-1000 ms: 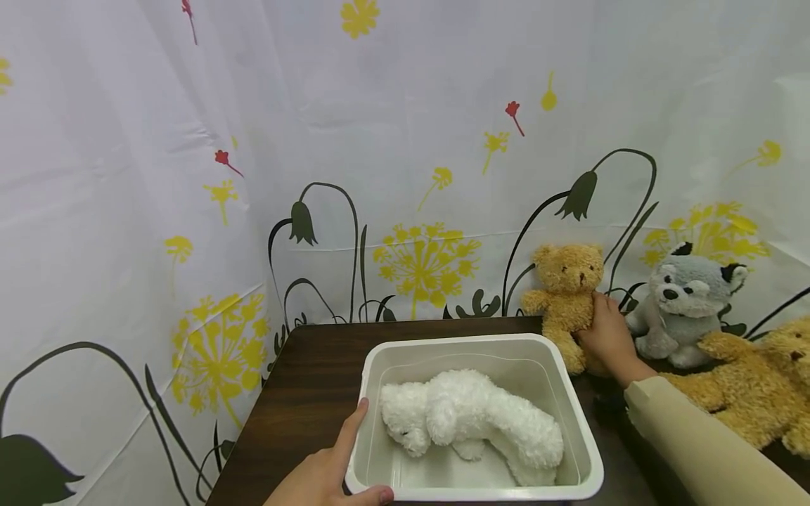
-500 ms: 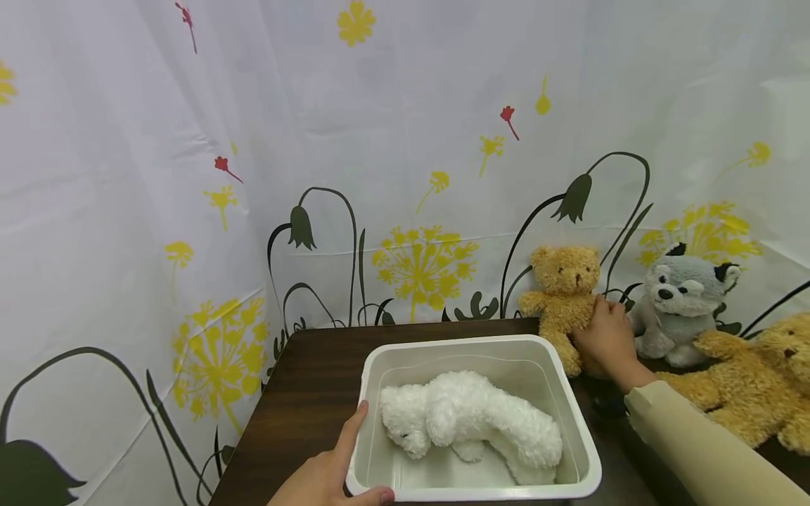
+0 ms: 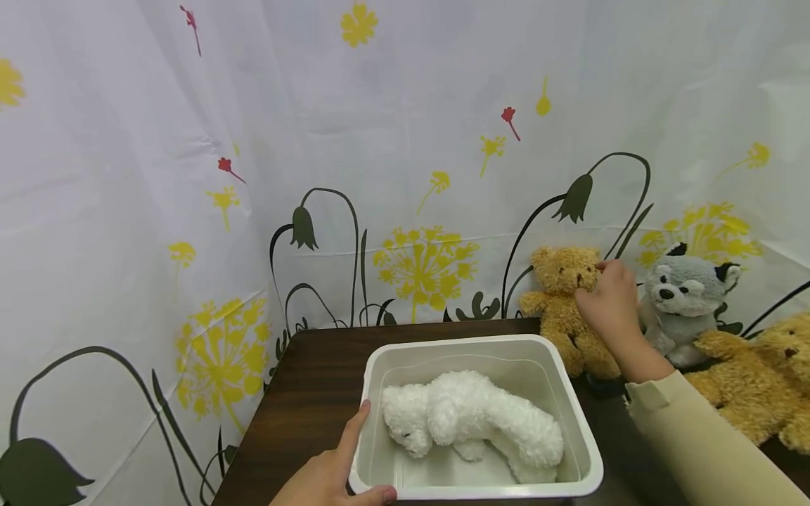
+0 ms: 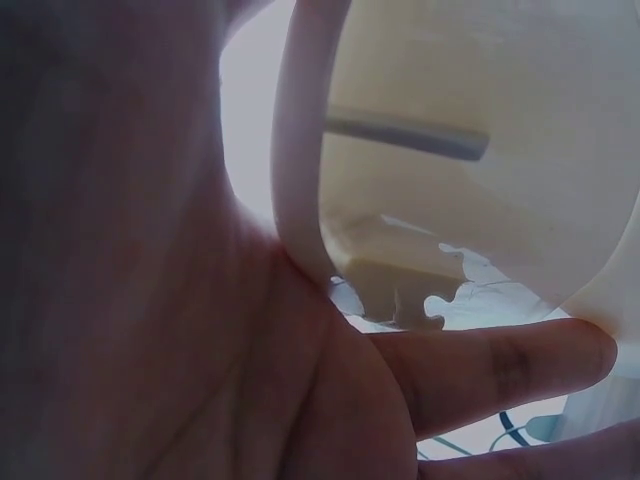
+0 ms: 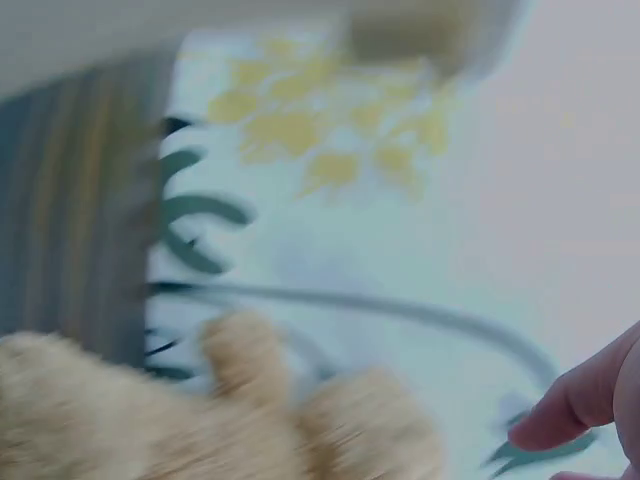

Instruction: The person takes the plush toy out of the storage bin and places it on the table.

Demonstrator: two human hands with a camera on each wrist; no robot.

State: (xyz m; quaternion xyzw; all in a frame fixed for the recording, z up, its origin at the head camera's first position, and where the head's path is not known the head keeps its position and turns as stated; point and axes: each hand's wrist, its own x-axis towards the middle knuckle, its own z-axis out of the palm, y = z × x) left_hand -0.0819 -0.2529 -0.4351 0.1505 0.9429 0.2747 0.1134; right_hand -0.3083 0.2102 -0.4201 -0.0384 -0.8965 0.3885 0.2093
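In the head view my left hand [image 3: 329, 471] spans the front left corner of a white plastic tub [image 3: 458, 492], index finger straight along its side and thumb at the front rim. A fluffy white stuffed animal [image 3: 471, 422] lies curled inside. In the left wrist view, straight fingers [image 4: 500, 370] extend along the tub's outer wall. My right hand [image 3: 612, 306] is beside the head of a seated golden teddy bear [image 3: 565, 316], covering part of its side. The right wrist view has the bear [image 5: 240, 430] blurred below, with a fingertip [image 5: 545, 425] apart from it.
A grey and white husky plush [image 3: 680, 302] sits to the right of my right hand. Past my sleeve [image 3: 709, 436] another golden teddy bear [image 3: 768, 379] lies reclined. A flower-printed white curtain [image 3: 405, 140] hangs behind the dark wooden table [image 3: 304, 379].
My right hand has come off the bear's lower side and risen to its head. The bear's leg on that side now shows. My left hand stays at the tub.
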